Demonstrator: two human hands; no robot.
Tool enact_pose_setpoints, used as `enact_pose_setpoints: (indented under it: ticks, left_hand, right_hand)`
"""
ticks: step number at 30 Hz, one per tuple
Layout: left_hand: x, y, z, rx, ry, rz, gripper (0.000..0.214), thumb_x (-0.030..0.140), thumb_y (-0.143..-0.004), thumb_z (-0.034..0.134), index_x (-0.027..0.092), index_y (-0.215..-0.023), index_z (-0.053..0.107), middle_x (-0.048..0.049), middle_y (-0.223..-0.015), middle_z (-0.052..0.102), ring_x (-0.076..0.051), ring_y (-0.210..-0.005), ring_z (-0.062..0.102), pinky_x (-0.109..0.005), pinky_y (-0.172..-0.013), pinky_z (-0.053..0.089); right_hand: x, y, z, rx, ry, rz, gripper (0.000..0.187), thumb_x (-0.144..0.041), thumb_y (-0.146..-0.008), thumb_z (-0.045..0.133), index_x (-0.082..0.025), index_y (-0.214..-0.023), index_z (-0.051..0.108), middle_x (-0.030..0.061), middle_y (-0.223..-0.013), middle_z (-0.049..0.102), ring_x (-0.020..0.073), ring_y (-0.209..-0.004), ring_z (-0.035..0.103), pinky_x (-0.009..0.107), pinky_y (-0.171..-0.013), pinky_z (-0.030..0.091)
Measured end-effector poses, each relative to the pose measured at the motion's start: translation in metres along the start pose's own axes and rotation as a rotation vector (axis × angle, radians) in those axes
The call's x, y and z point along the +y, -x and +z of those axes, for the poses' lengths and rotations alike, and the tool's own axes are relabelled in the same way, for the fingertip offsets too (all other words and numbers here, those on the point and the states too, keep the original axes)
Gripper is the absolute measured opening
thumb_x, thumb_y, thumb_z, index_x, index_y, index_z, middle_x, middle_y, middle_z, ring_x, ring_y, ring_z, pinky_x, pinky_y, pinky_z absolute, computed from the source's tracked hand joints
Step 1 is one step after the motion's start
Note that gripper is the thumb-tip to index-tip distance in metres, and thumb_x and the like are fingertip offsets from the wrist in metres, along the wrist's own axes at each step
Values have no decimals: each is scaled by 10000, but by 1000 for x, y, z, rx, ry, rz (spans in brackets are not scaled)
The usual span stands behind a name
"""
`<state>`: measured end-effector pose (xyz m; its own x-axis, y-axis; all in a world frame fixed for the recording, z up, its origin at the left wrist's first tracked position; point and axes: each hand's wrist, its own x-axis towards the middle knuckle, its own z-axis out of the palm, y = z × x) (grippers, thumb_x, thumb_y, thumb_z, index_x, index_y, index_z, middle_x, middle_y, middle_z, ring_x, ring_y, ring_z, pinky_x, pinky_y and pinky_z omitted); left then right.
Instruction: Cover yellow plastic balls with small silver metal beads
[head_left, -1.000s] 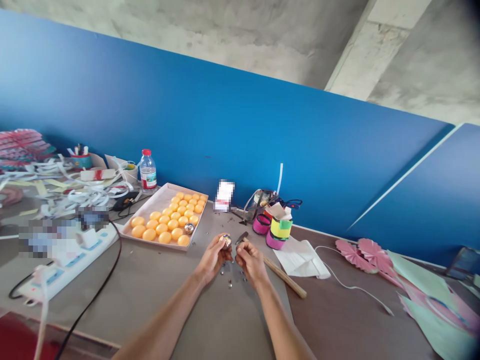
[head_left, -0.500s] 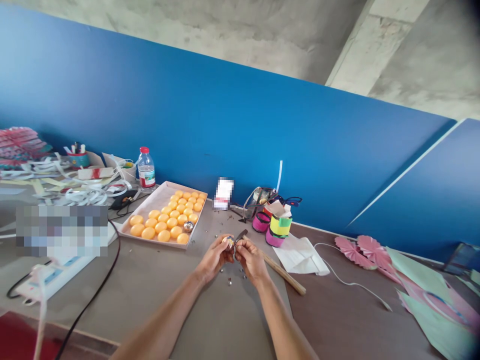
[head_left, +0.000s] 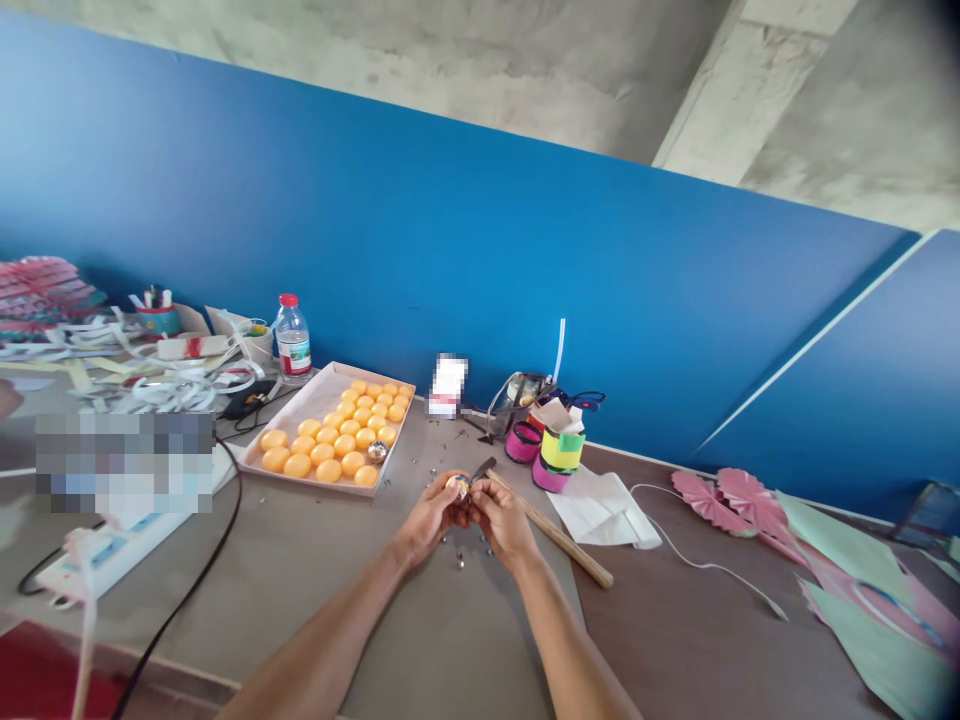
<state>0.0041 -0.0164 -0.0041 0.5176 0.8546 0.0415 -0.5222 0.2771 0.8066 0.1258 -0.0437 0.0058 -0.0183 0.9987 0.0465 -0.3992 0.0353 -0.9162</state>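
My left hand (head_left: 429, 515) is closed around a small ball (head_left: 458, 487) with a shiny silver, partly orange surface. Against the ball's right side, the fingers of my right hand (head_left: 501, 515) are pinched together; whatever is between them is too small to make out. Just behind my right hand lies a wooden-handled tool (head_left: 574, 547), and a dark, flat piece (head_left: 484, 468) shows at its far end, like a hammer head. Small shiny bits (head_left: 460, 563) are scattered on the table below and beyond my hands.
A shallow box (head_left: 300, 400) at left holds several orange balls (head_left: 328, 471) and one silver ball (head_left: 377, 452). Nearby are a bottle (head_left: 293, 345), a power strip (head_left: 105, 560) and black cable. Colourful cups (head_left: 560, 455) and white cloth (head_left: 604, 507) lie right. Another person's hand (head_left: 7, 398) shows far left.
Both my hands stay at the ball, with only slight finger movement. Another person's hand has come in at the left edge.
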Motion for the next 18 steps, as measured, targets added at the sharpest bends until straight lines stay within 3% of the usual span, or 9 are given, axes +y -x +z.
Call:
enact_pose_setpoints:
  ticks: [18]
  left_hand:
    - [0,5,5,29,-111,-4,311,382,-741,614,170,-962,561,-2,-667,595,-132,-562,559,-249,-537,403]
  right_hand:
    - [1,0,-3,85,164,28,248,-357,-636,662,-212,-652,461,-75,-502,448,91,-459,402,227,-488,329]
